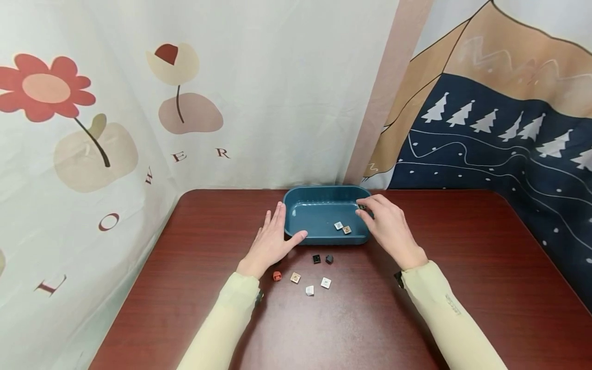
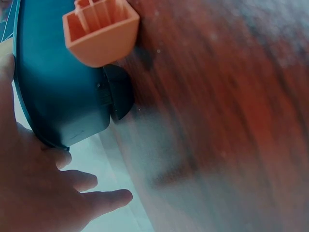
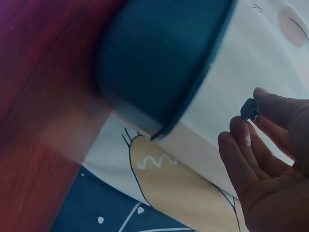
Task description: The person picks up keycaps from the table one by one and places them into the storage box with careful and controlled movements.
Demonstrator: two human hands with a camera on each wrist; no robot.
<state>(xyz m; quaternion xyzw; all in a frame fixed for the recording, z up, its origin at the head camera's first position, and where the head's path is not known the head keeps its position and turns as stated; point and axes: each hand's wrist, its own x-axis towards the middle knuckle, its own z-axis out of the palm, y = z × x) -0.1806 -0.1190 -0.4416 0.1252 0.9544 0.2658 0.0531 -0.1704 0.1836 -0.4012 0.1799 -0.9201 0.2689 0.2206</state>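
Observation:
A blue-green rectangular tray (image 1: 324, 240) stands at the back of the table, with a white keycap (image 1: 338, 225) and a tan keycap (image 1: 347, 229) lying inside. My left hand (image 1: 270, 241) rests against the tray's left end, fingers straight and thumb by the front rim. Above the right end, my right hand (image 1: 390, 228) pinches a small dark keycap (image 3: 249, 110) between thumb and finger. In front of the tray lie an orange-red keycap (image 1: 277, 276), another tan one, two black keycaps (image 1: 316, 259) and two white keycaps (image 1: 326, 283). The left wrist view shows the orange keycap's hollow underside.
The dark red wooden table (image 1: 351, 329) carries all of this. Behind it hangs a pale curtain (image 1: 277, 103) with flower prints, and at the right a navy and tan cloth (image 1: 490, 128) with tree prints.

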